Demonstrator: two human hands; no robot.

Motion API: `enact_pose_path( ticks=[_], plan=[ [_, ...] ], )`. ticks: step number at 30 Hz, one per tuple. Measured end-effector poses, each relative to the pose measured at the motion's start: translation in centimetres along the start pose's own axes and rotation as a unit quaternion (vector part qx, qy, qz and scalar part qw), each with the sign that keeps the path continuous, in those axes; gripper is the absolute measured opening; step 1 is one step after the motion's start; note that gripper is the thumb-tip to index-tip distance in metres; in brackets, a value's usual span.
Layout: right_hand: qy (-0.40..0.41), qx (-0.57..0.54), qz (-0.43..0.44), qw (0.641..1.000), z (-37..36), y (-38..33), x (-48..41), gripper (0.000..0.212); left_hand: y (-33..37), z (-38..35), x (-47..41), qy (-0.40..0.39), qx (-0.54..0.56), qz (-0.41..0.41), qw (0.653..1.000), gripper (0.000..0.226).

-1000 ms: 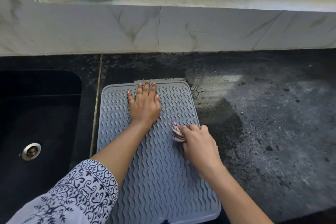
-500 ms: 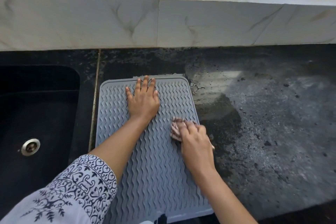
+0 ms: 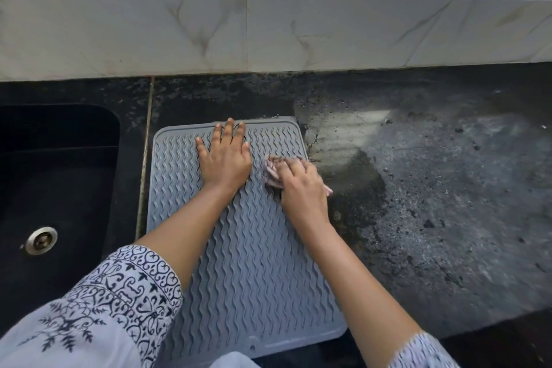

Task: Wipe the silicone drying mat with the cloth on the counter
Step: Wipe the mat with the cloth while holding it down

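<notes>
The mat lies flat on the bench, its left edge close along the sink and its far end short of the bench's back edge. The left hand rests palm down near the mat's far end, fingers released and spread, the longest reaching the rim; this looks meant to pin the mat so it does not slide under the rubbing. The right hand sits at the mat's right edge toward the far right corner, fingers clenched on the bunched cloth, pressing it onto the ridges just beside the left hand. Wadding the cloth likely gives a firm pad for the grooves. The near half appears still to be done.
</notes>
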State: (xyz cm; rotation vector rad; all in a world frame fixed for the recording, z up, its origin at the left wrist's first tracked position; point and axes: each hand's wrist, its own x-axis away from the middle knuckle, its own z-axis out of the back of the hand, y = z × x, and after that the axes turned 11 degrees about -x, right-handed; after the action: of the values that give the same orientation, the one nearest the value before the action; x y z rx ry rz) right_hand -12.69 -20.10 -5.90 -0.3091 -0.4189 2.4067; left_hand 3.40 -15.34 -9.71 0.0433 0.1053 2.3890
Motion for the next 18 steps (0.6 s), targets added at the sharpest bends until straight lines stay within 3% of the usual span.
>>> enact_pose_path(
  ticks=[4, 6, 10, 15, 18],
  plan=[
    [-0.126, -0.002, -0.004, 0.992, 3.6, -1.1, 7.7, 0.036, -0.1, 0.0, 0.1, -0.008, 0.002, -0.001, 1.000, 0.053],
    [-0.148, -0.028, -0.024, 0.988, 5.8, -0.8, 7.3, 0.037, 0.0, 0.1, 0.1, -0.008, 0.000, -0.001, 1.000, 0.053],
    [-0.085, -0.084, -0.063, 0.991, 5.9, -1.1, 0.0, 0.029, 0.0, 0.2, 0.1, -0.005, 0.010, -0.004, 1.000, 0.053],
    [-0.083, -0.018, -0.066, 0.994, -1.3, -0.4, -4.0, 0.056, 0.0, 0.0, 0.1, 0.010, 0.004, -0.001, 1.000, 0.053],
    [-0.026, -0.002, -0.028, 0.999, -1.6, 0.2, -3.4, 0.046, 0.0, 0.0, 0.1, 0.013, 0.003, -0.001, 1.000, 0.053]
  ],
)
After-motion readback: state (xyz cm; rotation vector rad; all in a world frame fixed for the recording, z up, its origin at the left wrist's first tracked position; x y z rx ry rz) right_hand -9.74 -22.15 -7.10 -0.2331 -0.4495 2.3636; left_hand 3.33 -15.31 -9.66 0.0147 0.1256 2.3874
